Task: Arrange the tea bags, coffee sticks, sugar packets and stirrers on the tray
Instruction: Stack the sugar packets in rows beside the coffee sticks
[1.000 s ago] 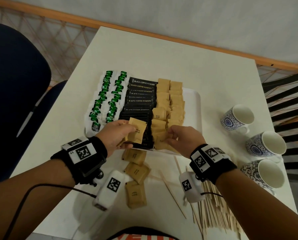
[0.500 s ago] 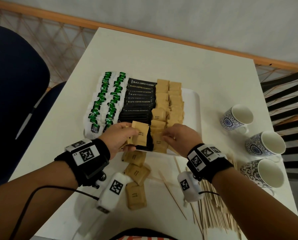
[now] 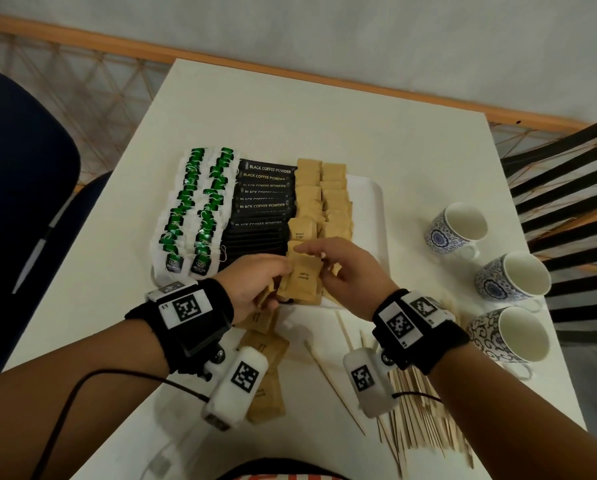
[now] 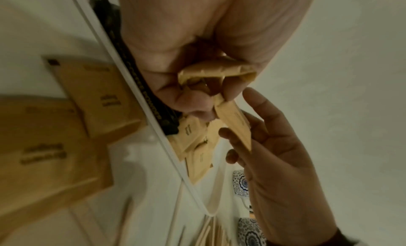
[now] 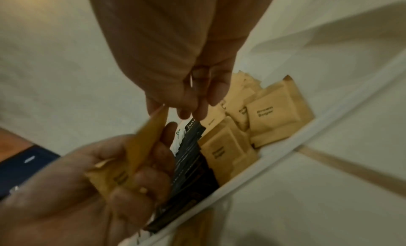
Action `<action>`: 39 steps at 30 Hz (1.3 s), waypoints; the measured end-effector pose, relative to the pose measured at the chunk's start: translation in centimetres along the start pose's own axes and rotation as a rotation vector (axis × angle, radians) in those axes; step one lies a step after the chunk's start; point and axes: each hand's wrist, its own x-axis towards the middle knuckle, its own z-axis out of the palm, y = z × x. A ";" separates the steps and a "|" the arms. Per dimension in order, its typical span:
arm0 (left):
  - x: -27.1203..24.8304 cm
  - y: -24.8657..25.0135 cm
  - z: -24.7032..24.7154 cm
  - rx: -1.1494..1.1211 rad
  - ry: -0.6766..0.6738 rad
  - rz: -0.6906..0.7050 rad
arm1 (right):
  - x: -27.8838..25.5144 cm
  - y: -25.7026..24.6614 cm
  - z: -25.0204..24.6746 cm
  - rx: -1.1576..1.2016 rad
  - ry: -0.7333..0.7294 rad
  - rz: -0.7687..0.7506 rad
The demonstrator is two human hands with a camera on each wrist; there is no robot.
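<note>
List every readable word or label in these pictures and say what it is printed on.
"BLACK COFFEE POWDER": coffee sticks on the tray.
"Brown Sugar": sugar packets on the tray.
"GREEN TEA", small and only just legible: tea bags.
Square black-and-white markers, no words: wrist bands.
Print on the loose packets on the table is too blurred to read.

Office break area: white table [image 3: 290,109], blue office chair [image 3: 20,174], patterned cups [image 3: 458,230].
</note>
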 end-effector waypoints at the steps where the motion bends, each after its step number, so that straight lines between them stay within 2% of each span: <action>1: 0.1 0.1 0.3 0.002 -0.005 -0.008 | -0.2 0.0 -0.2 -0.076 0.003 -0.054; 3: 0.3 0.2 0.8 0.018 -0.011 -0.022 | -0.6 0.2 -0.2 -0.166 0.016 -0.112; 4: 0.5 0.3 1.0 0.034 -0.019 -0.024 | -0.8 0.3 -0.3 -0.150 0.031 -0.094; 6: 0.7 0.4 1.5 0.078 -0.021 -0.010 | -1.1 0.6 -0.6 -0.060 0.074 0.023; 8: 0.8 0.4 1.7 0.117 0.007 0.023 | -1.2 1.1 -0.7 -0.092 0.103 0.101; 10: 0.9 0.4 1.8 0.154 0.018 0.059 | -1.2 1.5 -0.8 -0.142 0.085 0.128; 13: 1.1 0.3 2.0 0.230 -0.005 0.131 | -1.4 1.2 -0.9 -0.070 0.005 0.189; 16: 1.6 0.3 2.2 0.270 -0.005 0.183 | -1.6 0.8 -1.1 -0.070 -0.004 0.206; 18: 1.9 0.4 2.4 0.256 0.010 0.181 | -1.6 1.0 -1.3 0.049 0.068 0.277; 21: 2.0 0.6 2.7 0.212 0.008 0.159 | -1.4 1.4 -1.8 0.407 0.124 0.462; 24: 1.8 0.8 3.1 0.277 -0.054 0.146 | -1.3 2.4 -2.8 0.547 0.201 0.533; 26: 1.8 0.6 3.1 0.313 -0.077 0.123 | -1.3 3.1 -3.6 0.456 0.226 0.521; 29: 2.0 0.3 3.0 0.322 -0.069 0.066 | -1.5 3.9 -3.8 0.165 0.045 0.512; 31: 2.1 0.1 3.0 0.328 -0.081 0.030 | -1.5 4.0 -3.1 0.052 -0.061 0.521; 37: 2.0 -0.2 3.5 0.369 -0.175 -0.056 | -1.3 4.4 -1.7 -0.222 -0.007 0.601; 39: 2.2 -0.3 3.6 0.386 -0.188 -0.065 | -1.4 4.5 -1.6 -0.225 0.019 0.596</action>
